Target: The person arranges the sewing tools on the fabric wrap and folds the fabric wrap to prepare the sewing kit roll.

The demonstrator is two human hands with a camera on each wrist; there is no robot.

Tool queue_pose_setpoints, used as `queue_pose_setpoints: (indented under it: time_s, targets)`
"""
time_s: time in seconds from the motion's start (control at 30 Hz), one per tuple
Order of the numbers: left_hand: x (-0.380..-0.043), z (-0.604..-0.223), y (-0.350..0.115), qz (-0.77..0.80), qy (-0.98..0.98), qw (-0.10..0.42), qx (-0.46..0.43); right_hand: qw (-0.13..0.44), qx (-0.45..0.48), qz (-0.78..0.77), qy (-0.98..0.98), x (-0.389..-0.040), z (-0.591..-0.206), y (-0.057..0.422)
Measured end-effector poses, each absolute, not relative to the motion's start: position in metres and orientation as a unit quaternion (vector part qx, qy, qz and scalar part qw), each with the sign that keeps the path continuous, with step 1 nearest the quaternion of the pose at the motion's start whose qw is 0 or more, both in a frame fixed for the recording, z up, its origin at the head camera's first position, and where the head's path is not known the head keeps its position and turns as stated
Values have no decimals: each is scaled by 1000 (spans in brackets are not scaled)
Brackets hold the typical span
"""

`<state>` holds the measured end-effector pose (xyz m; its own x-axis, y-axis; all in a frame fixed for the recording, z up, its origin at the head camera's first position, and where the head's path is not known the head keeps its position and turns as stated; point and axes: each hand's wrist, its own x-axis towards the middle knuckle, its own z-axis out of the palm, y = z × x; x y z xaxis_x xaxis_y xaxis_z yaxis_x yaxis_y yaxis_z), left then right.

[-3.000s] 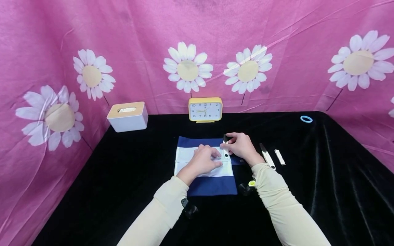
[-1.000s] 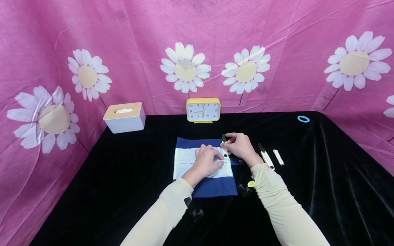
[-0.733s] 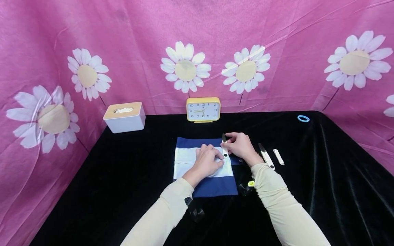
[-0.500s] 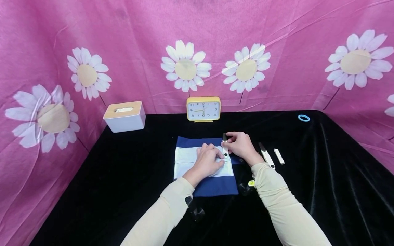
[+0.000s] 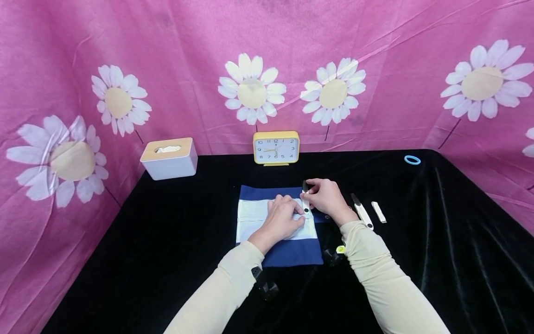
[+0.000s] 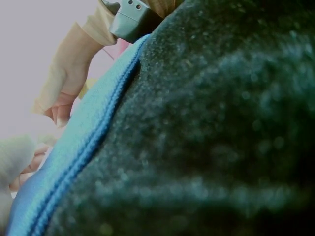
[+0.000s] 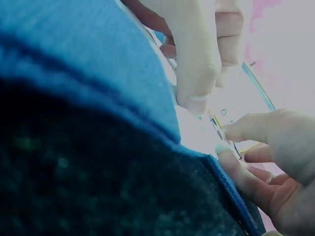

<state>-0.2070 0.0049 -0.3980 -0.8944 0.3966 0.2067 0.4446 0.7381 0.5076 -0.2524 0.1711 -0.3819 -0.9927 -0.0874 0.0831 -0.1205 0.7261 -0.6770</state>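
A blue cloth organizer (image 5: 292,254) with a white pocket band lies flat. My right hand (image 5: 327,198) pinches a slim white tool (image 5: 306,204) with a dark tip and a black dot; it lies lengthwise over the band's right end, dark tip away from me. On the same band my left hand (image 5: 280,218) bends its fingers, thumb and forefinger pinching the cloth just beside the tool's lower end. In the right wrist view the left fingers (image 7: 199,73) press down at the white fabric, close to the right hand (image 7: 290,152). Its palm side hides part of the tool.
A similar white tool (image 5: 364,214) with a dark blade and a short white piece (image 5: 378,212) lie to the right. Farther back stand a tissue box (image 5: 170,160) and a yellow clock (image 5: 276,148). A blue ring (image 5: 412,160) lies at the back right of the black cloth.
Since three seconds ago my left hand has shifted slightly right, its thumb and forefinger coming together on the band. The right hand keeps the white tool in nearly the same place.
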Motion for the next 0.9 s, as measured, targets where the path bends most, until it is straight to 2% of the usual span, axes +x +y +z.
queue_pose_setpoints:
  time_s: [0.9]
  targets:
    - [-208,-400,6,-298,-928,35,-220,8,61,381,-922,-251,-380,173]
